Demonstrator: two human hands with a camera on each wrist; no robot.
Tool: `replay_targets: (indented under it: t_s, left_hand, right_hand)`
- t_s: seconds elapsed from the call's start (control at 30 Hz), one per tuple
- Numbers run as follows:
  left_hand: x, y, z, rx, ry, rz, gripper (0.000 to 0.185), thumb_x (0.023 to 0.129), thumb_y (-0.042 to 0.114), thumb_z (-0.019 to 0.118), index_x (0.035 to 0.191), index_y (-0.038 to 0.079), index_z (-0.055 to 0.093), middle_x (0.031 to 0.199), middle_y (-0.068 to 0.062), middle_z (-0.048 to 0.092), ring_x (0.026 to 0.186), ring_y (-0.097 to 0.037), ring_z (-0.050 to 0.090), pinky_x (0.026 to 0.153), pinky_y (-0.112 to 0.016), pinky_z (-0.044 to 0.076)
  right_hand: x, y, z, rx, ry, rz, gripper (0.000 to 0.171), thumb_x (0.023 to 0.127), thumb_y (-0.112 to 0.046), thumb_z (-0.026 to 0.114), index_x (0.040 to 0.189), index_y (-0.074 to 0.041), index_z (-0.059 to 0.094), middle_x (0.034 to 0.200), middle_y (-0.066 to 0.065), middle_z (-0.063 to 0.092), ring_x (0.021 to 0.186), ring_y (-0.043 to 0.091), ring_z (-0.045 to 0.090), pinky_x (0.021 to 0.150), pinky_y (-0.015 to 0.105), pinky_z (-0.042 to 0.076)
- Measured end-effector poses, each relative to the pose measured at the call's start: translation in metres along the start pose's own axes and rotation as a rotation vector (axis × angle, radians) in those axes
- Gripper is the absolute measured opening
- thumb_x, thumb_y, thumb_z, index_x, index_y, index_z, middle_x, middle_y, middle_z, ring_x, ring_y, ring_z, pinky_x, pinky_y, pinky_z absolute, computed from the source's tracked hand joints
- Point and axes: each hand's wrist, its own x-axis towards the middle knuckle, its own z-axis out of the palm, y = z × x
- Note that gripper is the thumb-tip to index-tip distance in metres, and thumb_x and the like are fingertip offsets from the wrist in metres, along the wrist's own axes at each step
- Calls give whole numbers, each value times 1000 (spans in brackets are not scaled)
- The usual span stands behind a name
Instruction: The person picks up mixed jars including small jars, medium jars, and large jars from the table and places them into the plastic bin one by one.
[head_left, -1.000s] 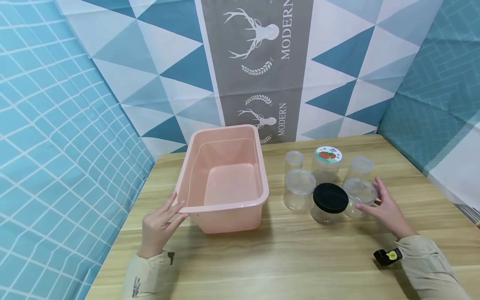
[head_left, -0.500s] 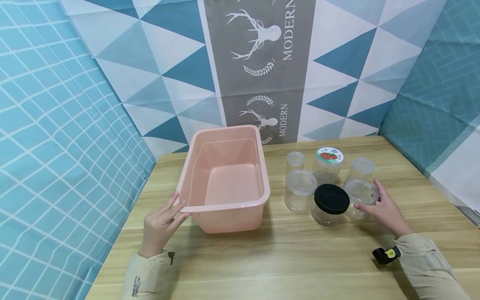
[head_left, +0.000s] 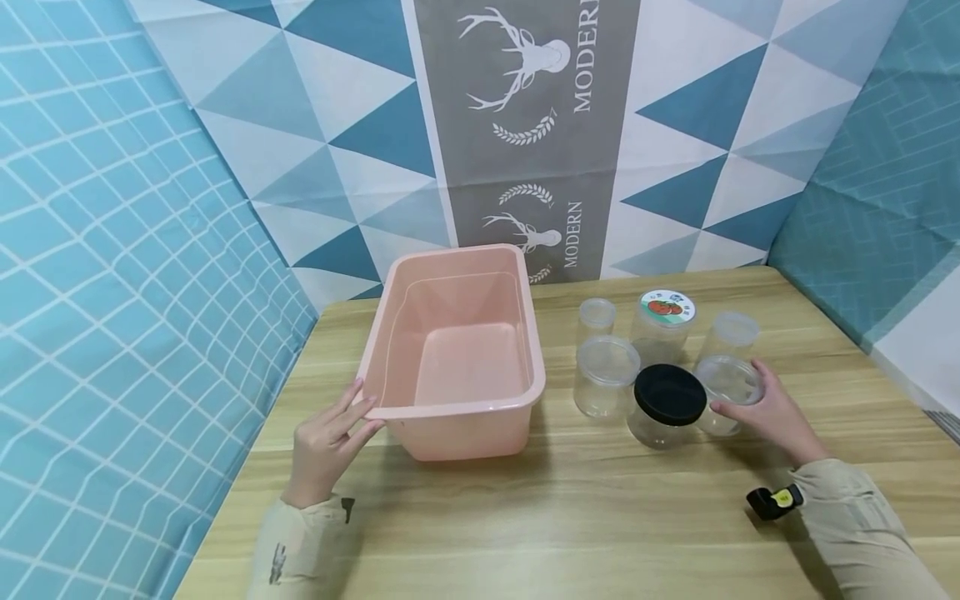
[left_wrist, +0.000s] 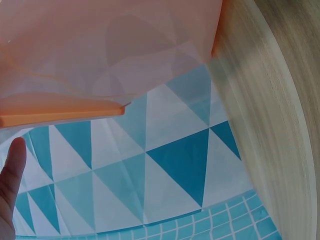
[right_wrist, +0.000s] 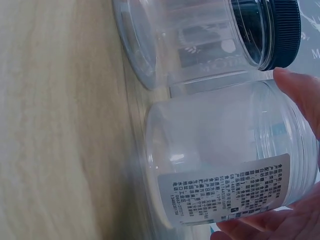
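In the head view my left hand (head_left: 326, 446) holds the near left corner of a pink plastic basin (head_left: 468, 435), fingers over the rim and thumb below it. The left wrist view shows one straight digit just under the basin's rim (left_wrist: 75, 111). My right hand (head_left: 772, 414) grips a clear round jar (head_left: 729, 381) near its top, thumb on one side and fingers on the other. A printed label (right_wrist: 227, 192) shows on that jar's side in the right wrist view. Touching or close beside it stands a clear jar with a black lid (head_left: 670, 395).
Other clear jars stand grouped: a short one (head_left: 606, 375), a narrow one (head_left: 597, 317), one with a tomato-printed lid (head_left: 664, 321) and one at the back right (head_left: 731, 331). The wooden table (head_left: 525, 533) meets a patterned cloth wall (head_left: 300, 167) behind the basin.
The head view has shifted slightly, so everything sits a little further right in it. Both hands stay at the basin and the jar; the right thumb and fingers keep around the jar's top.
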Motion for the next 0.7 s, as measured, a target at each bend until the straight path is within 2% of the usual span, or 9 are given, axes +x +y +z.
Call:
replay_targets:
  t_s: [0.23, 0.43, 0.5, 0.57, 0.63, 0.7]
  left_hand:
    - [0, 1, 1, -6, 6, -11, 48, 90, 44, 62, 80, -1, 76, 96, -22, 69, 39, -10, 38, 37, -22, 34]
    - [-1, 1, 3, -11, 16, -12, 48, 91, 44, 62, 80, -1, 76, 95, -22, 69, 38, -8, 36, 37, -21, 33]
    - [-1, 0, 3, -12, 19, -11, 48, 91, 44, 62, 80, -1, 76, 95, -22, 69, 39, -7, 33, 36, -20, 31]
    - [-2, 0, 4, -14, 21, -7, 47, 91, 44, 62, 80, -1, 76, 96, -22, 69, 40, -6, 30, 36, -20, 29]
    - [-1, -1, 3, -11, 19, -3, 47, 91, 44, 62, 81, 0, 76, 96, -22, 69, 40, -6, 29, 36, -20, 28]
    - [-1, -1, 2, -5, 13, -2, 48, 91, 44, 61, 81, 0, 76, 95, -22, 69, 39, -7, 31, 36, -21, 29]
  right_hand:
    - [0, 0, -1, 13, -13, 11, 104, 88, -27, 69, 142, 18, -8, 137, 50, 12, 123, 62, 20, 98, 71, 21]
    - [0, 2, -1, 31, -6, -8, 100, 88, -24, 69, 142, 19, -3, 135, 48, 18, 119, 58, 27, 95, 68, 27]
    - [0, 3, -1, 33, 4, -24, 97, 88, -22, 69, 142, 19, 0, 134, 46, 22, 117, 55, 30, 92, 61, 34]
    - [0, 5, -1, 38, 10, -32, 92, 87, -20, 70, 141, 18, 5, 131, 44, 26, 114, 51, 34, 89, 46, 40]
    - [0, 6, 0, 35, 8, -31, 89, 87, -19, 70, 140, 19, 10, 130, 41, 30, 112, 48, 37, 81, 33, 39]
    - [0, 7, 1, 46, -5, -25, 88, 87, -19, 70, 139, 19, 11, 130, 41, 31, 112, 48, 37, 79, 30, 37]
